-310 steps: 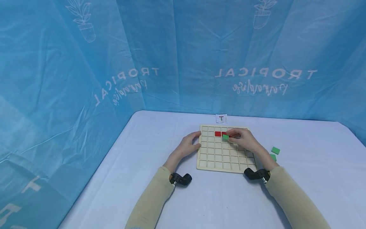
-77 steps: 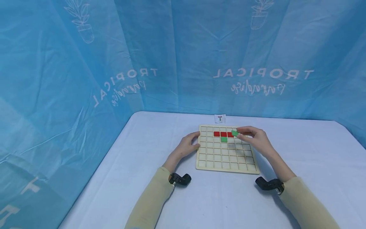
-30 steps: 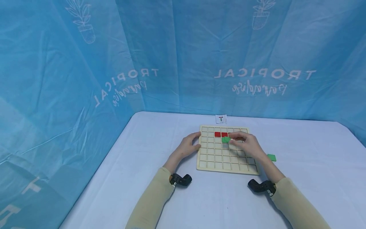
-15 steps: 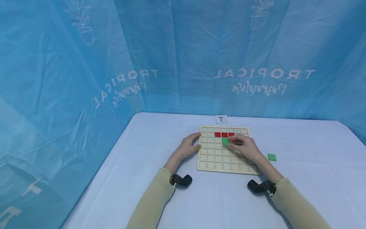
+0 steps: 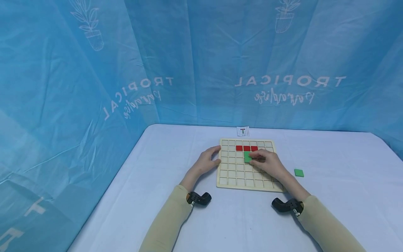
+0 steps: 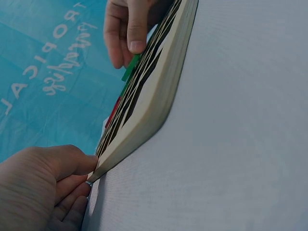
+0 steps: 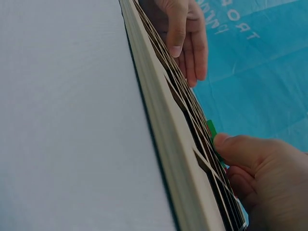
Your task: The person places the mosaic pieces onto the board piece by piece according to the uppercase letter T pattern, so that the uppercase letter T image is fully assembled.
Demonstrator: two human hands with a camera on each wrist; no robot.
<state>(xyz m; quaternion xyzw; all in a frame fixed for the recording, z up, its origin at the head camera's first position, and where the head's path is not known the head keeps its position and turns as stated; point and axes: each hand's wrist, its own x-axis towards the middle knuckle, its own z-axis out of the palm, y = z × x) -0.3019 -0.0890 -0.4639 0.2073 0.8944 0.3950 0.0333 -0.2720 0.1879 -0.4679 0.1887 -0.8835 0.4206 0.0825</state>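
A pale wooden grid board (image 5: 232, 173) lies on the table, with three red tiles (image 5: 247, 148) side by side in one of its rows. Under the middle red one sits a green tile (image 5: 246, 154). My right hand (image 5: 267, 162) pinches another green tile (image 5: 247, 160) between thumb and fingers, directly below that one; in the right wrist view this green tile (image 7: 211, 127) shows at the thumb tip. Thumb and fingertips of my left hand (image 5: 205, 161) touch the board's left edge; in the left wrist view the left thumb (image 6: 79, 162) rests at a corner.
One loose green tile (image 5: 299, 173) lies on the white tablecloth (image 5: 239, 217), right of the board. Behind the board is a small printed card (image 5: 243, 131) with a T-shaped grid pattern. A blue curtain (image 5: 201, 63) hangs behind and along the left side.
My right hand has brought a second green tile down from above the first to the square below it. One of two loose tiles has gone from the right side. Left hand stays.
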